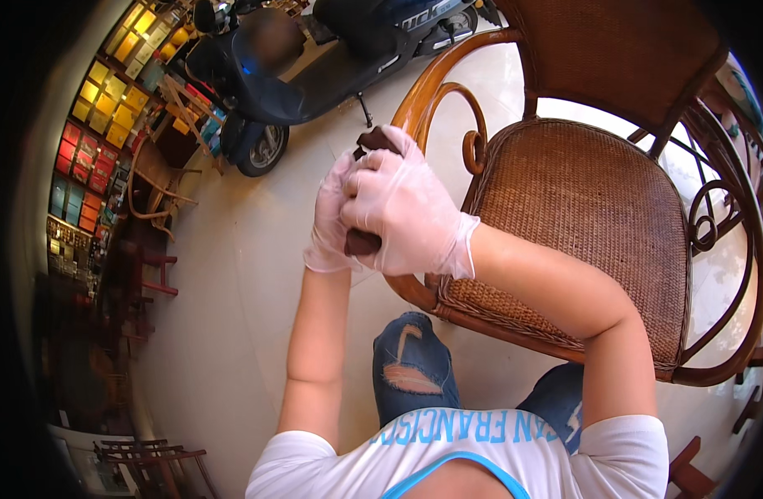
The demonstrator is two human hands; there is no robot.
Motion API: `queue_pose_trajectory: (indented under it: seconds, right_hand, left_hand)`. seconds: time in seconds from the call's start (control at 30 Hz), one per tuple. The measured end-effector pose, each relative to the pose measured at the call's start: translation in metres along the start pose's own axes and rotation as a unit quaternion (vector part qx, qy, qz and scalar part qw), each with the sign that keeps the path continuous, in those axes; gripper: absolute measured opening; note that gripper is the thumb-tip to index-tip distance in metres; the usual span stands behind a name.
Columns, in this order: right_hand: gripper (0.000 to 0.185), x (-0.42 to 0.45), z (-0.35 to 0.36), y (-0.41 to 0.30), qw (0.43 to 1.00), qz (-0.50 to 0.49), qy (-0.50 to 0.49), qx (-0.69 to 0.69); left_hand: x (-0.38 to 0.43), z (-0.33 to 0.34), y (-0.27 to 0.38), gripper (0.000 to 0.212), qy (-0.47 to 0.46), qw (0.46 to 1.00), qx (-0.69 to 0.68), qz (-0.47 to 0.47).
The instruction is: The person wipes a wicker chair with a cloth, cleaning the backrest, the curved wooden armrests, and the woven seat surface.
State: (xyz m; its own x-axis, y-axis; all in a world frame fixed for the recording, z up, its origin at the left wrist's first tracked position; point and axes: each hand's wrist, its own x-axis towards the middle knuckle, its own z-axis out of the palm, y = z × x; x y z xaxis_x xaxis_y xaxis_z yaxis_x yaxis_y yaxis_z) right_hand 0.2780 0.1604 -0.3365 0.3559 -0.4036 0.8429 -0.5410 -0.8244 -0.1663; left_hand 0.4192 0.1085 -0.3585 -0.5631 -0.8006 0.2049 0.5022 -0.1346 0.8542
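Observation:
Both my hands wear thin translucent gloves and meet at the curved front of a rattan armchair's wooden armrest. My right hand is closed over a dark brown cloth, which sticks out above and below the fingers. From the other side, my left hand presses against the same bunched cloth, its fingers partly hidden behind the right hand. The hands cover this stretch of the armrest, so the cloth's contact with the wood is hidden. The chair's woven seat lies right of my hands, below its brown backrest.
A dark scooter stands on the pale tiled floor beyond the chair. Shelves of coloured boxes line the far left, with a small wooden chair before them. A wooden rack stands at lower left. My knee is close to the chair.

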Motion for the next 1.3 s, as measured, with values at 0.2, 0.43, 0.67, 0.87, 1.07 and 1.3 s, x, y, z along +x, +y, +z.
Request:
queue_pose_trajectory:
  seconds: [0.2,0.43,0.67,0.87,1.07,1.3]
  right_hand:
    - [0.018,-0.128,0.054,-0.007,0.917,-0.352,-0.146,-0.120]
    - [0.018,-0.178,0.014,-0.005,0.890,-0.149,-0.382,0.199]
    - [0.031,-0.071,-0.043,-0.003,0.662,0.484,0.119,0.560]
    - [0.040,-0.110,0.068,-0.039,0.672,0.479,0.175,0.536]
    - [0.025,-0.152,0.065,-0.083,0.783,0.488,0.164,0.349]
    - [0.017,-0.135,-0.035,-0.059,0.813,0.464,-0.140,0.322]
  left_hand:
    - [0.031,0.021,0.010,0.059,0.049,0.974,0.162,-0.152]
    - [0.026,0.033,0.000,0.053,0.040,0.974,0.164,-0.149]
    - [0.014,0.077,-0.013,0.040,0.162,0.986,0.027,-0.017]
    - [0.014,0.057,-0.011,0.050,0.127,0.982,0.139,0.017]
    - [0.021,0.055,0.002,0.058,0.042,0.992,0.110,-0.033]
    - [0.038,0.037,0.001,0.058,0.004,0.995,0.077,-0.065]
